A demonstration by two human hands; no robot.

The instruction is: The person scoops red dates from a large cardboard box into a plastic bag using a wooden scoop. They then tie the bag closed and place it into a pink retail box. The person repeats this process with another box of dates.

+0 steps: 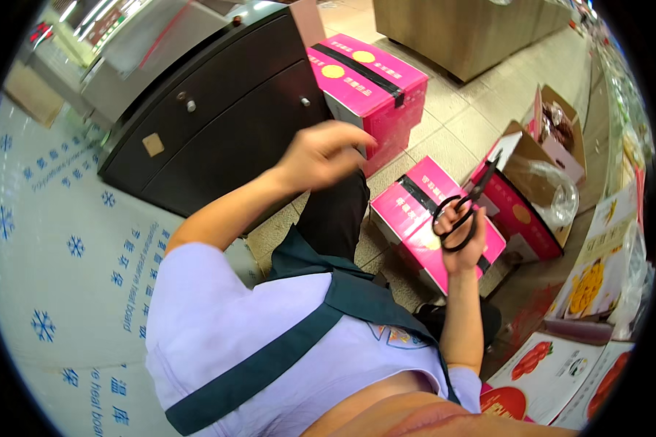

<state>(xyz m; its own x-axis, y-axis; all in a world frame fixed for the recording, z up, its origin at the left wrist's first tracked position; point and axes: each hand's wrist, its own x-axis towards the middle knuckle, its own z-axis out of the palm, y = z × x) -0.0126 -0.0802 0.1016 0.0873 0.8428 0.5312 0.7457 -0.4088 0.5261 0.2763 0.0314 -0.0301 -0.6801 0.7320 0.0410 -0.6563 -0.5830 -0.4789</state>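
My right hand holds a pair of scissors with black loop handles, blades pointing up and away from me. Below it on the floor lies a pink carton sealed with black tape. My left hand is raised, smeared a little by motion, with fingers and thumb apart and nothing visible in it. It hovers before a stack of pink cartons, the top one also taped in black. Beside the scissors stands an opened pink carton with a clear plastic bag hanging out of it.
A black drawer cabinet stands at the far left, next to a pale printed panel. Another open carton holds dark red packs. A wooden counter is at the back. Printed boxes line the right side.
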